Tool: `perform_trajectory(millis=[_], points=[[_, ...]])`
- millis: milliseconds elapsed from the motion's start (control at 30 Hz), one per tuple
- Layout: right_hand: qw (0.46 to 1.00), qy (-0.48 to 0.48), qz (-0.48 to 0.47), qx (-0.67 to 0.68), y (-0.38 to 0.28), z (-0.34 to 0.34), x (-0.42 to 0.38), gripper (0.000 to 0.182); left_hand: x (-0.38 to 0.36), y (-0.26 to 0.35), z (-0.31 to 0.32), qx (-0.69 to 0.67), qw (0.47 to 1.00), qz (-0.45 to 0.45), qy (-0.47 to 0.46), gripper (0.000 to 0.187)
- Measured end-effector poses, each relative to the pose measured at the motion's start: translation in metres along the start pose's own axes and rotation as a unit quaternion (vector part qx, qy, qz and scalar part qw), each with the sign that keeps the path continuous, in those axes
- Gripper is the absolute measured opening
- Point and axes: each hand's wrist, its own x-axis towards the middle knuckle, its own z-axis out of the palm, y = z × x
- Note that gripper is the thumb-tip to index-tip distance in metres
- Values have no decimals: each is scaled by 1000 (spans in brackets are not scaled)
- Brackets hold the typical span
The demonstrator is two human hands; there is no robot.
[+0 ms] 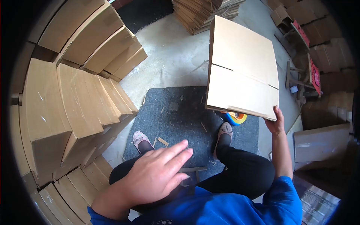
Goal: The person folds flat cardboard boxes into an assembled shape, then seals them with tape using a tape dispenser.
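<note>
A flattened cardboard box (pixel 243 71) is held up at the right, tilted, its slotted flaps facing me. My right hand (pixel 276 122) pinches its lower right corner, with the thumb over the edge. In front of my body, above my lap, hovers my left hand (pixel 161 168), its fingers stretched out and nothing in it. Partly behind the box's lower edge, a blue and yellow roll of tape (pixel 237 117) lies on the dark mat (pixel 168 112) beside my shoe.
Cardboard boxes (pixel 80 101) are stacked high along the left. More flattened cardboard (pixel 198 13) is piled at the back. Red-topped stools (pixel 314 75) and further boxes (pixel 320 144) stand at the right. Small cardboard scraps (pixel 162 141) lie on the mat near my feet.
</note>
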Motion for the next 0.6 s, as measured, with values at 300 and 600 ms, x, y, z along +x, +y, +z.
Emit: perform_trajectory(millis=[300,600], points=[[981,-154,-94,-65,-43,-1,-112,76,35,-3,9,-424,882,-118,165,78],[987,-144,-56,-36,-85,29,-140,61,19,-48,12,-414,798,-246,362,21]])
